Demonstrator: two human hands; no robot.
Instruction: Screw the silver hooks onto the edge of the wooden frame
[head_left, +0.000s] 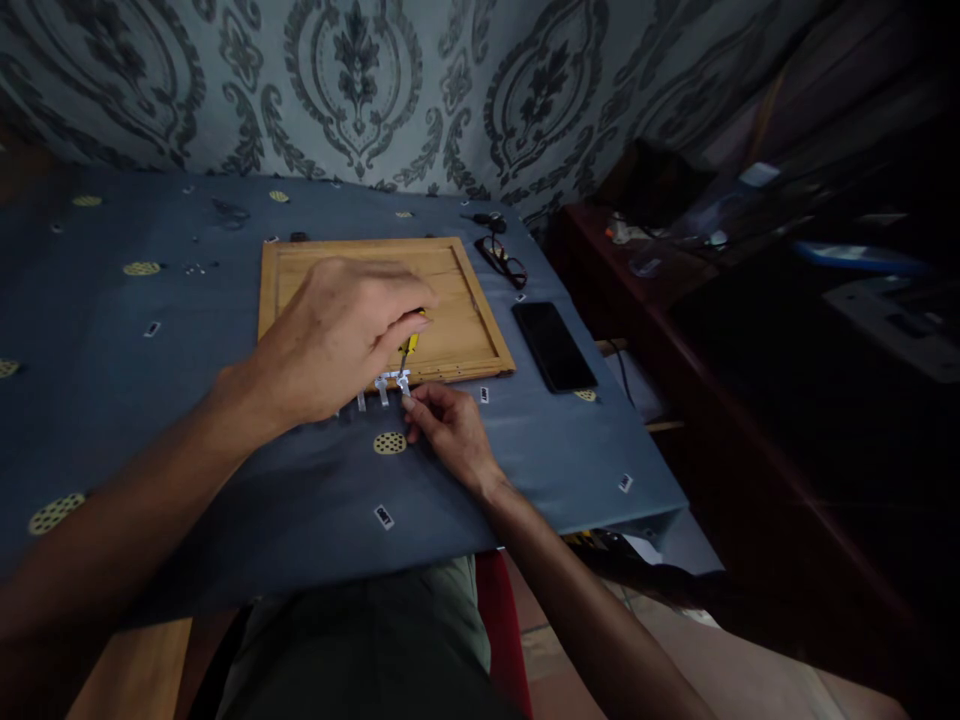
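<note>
1. Left hand (pixel 341 335) sits in the middle of the frame, fingers curled around a small yellow-handled screwdriver (pixel 409 347). It's gripped from above with the tip pointing down, so the push goes straight into whatever is under it.

2. The tip meets a small metal bracket (pixel 393 381) right at the lower edge of the wooden frame (pixel 469 345), about dead center of the picture. Looks like a little hinge or clip, but it's too small to say for sure.

3. Right hand (pixel 450 430) is just below and right of that, fingertips pinched together on the bracket's lower end. My guess is it's only steadying the part so it doesn't skate around under the driver.

4. The wooden frame lies flat on the blue cloth (pixel 150 400) that covers the table, upper middle of the view. Flat down makes sense, since it gives the bracket something solid to be pressed against.

5. A black phone (pixel 553 346) lies face up just right of the frame, and a pair of glasses (pixel 504 260) sits above it near the patterned wall, both parked clear of the work.

6. Tiny bits, maybe screws (pixel 196 268), are scattered in the upper left on the cloth.
</note>
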